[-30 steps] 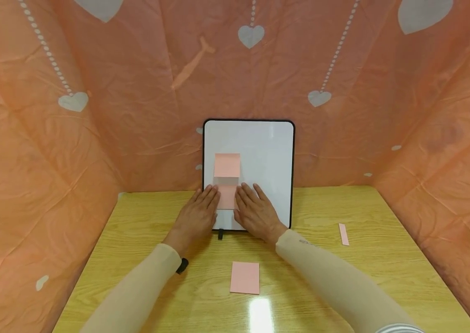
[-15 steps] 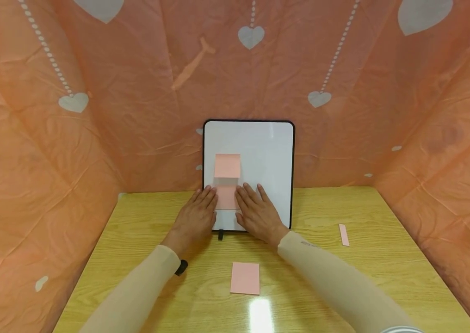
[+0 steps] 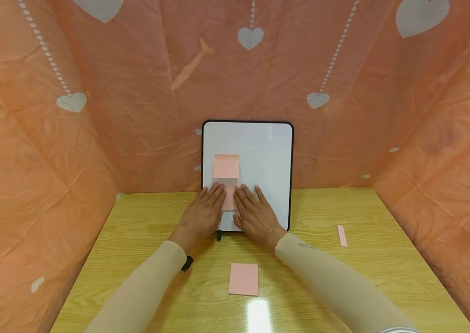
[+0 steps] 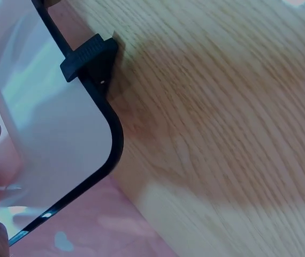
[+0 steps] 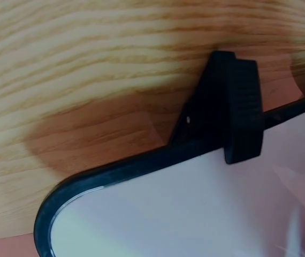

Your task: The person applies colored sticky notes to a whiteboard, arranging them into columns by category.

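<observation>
Left grip (image 3: 201, 212) shifted inward, lower note (image 3: 229, 200) partly beneath it.

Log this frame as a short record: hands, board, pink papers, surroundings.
Left hand: fingers straight, over left side of lower note
Right hand: fingers straight, at right edge of lower note
Whiteboard: black-rimmed, standing on table
Upper note: on whiteboard, above lower note
Pink pad: on table, in front of whiteboard
Pink strip: on table, right of whiteboard
Backdrop: orange fabric, pale hearts
</observation>
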Action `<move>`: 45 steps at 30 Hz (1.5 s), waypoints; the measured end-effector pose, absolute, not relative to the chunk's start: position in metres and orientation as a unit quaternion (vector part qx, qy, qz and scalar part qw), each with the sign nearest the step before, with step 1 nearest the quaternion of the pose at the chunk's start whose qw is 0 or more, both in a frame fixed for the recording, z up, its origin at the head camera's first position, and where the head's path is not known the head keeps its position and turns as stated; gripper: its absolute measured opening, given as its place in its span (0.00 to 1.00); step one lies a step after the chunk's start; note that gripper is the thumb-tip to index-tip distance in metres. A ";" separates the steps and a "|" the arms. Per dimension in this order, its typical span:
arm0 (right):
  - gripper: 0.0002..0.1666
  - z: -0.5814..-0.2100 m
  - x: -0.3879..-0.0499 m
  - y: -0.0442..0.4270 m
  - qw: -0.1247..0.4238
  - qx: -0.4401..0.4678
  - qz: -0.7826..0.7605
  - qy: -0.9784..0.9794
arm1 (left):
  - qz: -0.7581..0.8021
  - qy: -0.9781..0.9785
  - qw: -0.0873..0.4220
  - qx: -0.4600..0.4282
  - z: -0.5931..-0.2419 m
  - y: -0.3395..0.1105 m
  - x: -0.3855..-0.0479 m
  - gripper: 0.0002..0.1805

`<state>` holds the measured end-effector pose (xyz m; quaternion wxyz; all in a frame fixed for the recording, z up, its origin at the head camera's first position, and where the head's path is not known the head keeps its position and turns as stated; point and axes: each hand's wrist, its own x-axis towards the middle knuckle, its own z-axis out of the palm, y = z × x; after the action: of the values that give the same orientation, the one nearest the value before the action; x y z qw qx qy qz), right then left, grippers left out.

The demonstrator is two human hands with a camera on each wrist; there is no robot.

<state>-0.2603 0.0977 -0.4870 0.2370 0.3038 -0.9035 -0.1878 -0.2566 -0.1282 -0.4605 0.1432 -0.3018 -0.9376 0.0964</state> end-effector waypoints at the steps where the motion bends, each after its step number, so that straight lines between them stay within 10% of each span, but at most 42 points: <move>1: 0.41 -0.487 -0.260 0.098 0.237 0.304 -0.189 -0.903 | 0.099 -0.937 0.144 -0.302 -0.461 -0.129 -0.256 0.34; 16: 0.41 -0.490 -0.251 0.099 0.197 0.304 -0.196 -0.911 | 0.095 -0.943 0.136 -0.289 -0.472 -0.137 -0.244 0.35; 45: 0.29 -0.506 -0.227 0.137 0.286 0.316 -0.087 -0.901 | -0.041 -0.951 0.154 -0.266 -0.490 -0.116 -0.191 0.29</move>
<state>-0.2266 0.1375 -0.5060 0.2860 0.3156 -0.9005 -0.0874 -0.1909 -0.1158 -0.4903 0.1544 -0.2661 -0.9506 -0.0405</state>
